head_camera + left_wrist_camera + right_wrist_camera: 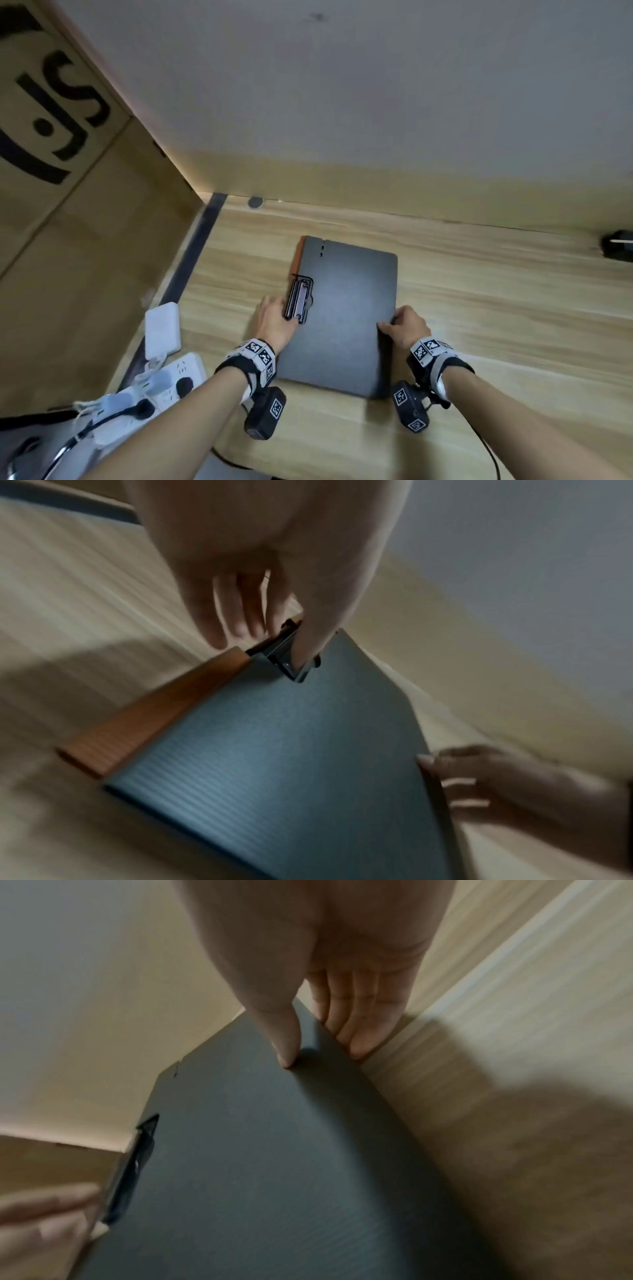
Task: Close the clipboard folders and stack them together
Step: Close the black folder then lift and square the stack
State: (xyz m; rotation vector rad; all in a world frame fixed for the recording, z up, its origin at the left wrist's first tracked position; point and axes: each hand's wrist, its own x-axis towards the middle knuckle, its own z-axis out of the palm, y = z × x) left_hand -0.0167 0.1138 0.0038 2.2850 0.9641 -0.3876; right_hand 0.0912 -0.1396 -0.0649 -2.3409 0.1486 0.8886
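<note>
A dark grey clipboard folder (346, 315) lies closed on the wooden desk (496, 308), on top of an orange folder (297, 255) that shows only as a strip along the left edge. In the left wrist view the orange folder (154, 710) juts out beside the grey folder (291, 750). My left hand (274, 320) grips the left edge, thumb on the black metal clip (299, 301), fingers down the side. My right hand (406, 325) pinches the grey folder's right edge. The right wrist view has the thumb on top of that folder (274, 1164) and the fingers under its lifted edge.
A large cardboard box (68, 205) walls off the left. A white charger (162, 329) and a power strip (164, 380) with cables lie at the desk's left front. A black object (618, 245) sits at the far right by the wall.
</note>
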